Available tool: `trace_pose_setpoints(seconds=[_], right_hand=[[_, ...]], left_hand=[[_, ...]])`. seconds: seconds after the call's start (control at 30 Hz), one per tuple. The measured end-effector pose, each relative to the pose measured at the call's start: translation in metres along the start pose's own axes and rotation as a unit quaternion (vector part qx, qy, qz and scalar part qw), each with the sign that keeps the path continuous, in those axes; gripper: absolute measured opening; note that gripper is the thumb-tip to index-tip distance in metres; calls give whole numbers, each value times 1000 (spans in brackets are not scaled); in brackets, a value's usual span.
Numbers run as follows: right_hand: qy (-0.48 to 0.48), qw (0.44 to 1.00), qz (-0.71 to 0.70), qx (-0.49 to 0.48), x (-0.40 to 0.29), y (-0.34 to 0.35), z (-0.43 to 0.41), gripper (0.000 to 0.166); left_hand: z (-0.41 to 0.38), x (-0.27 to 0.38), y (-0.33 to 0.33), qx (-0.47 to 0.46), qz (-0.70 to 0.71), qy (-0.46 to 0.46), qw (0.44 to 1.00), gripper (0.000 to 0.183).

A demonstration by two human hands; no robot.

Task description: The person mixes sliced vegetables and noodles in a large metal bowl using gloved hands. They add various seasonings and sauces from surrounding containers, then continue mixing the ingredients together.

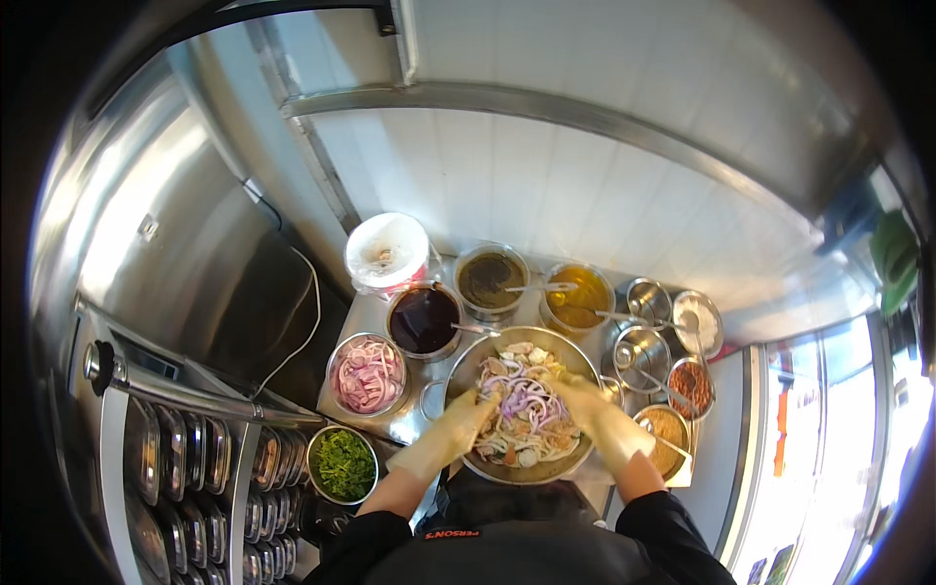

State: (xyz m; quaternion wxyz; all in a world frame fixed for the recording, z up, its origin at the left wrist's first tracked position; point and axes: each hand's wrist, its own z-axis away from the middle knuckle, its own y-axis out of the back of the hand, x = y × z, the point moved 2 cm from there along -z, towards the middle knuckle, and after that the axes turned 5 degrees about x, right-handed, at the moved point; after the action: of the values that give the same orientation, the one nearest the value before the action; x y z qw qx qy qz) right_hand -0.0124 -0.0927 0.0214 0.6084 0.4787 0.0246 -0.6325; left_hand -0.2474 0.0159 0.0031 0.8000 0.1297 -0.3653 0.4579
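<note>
A wide steel two-handled pan (462, 373) stands in front of me, holding a mix of sliced red onion (530, 398), pale strips and chunks of other food. My left hand (477, 418), in a translucent yellowish glove, reaches into its left side and touches the mix. On the right side, my right hand (581, 401) wears a matching glove and also reaches into the food. The fingertips of both hands are partly buried, so their grip is hidden. Left of the pan is a steel bowl of sliced onion (368, 374).
Behind the pan stand pots of dark sauce (424, 320), greenish-brown liquid (491, 280) and yellow oil (579, 294), with ladles. A white bucket (386, 252) is at back left. Red flakes (691, 387) and tan powder (664, 439) sit right. Chopped greens (342, 466) are near lidded containers (175, 453).
</note>
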Motion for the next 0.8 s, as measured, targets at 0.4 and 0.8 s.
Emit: trace_pose_setpoints(seconds=[0.4, 0.8], right_hand=[[-3, 934, -256, -249, -12, -5, -3, 46], [-70, 977, -106, -173, -15, 0, -72, 71]], left_hand=[[3, -15, -6, 0, 169, 20, 985, 27], [9, 27, 0, 13, 61, -36, 997, 33]])
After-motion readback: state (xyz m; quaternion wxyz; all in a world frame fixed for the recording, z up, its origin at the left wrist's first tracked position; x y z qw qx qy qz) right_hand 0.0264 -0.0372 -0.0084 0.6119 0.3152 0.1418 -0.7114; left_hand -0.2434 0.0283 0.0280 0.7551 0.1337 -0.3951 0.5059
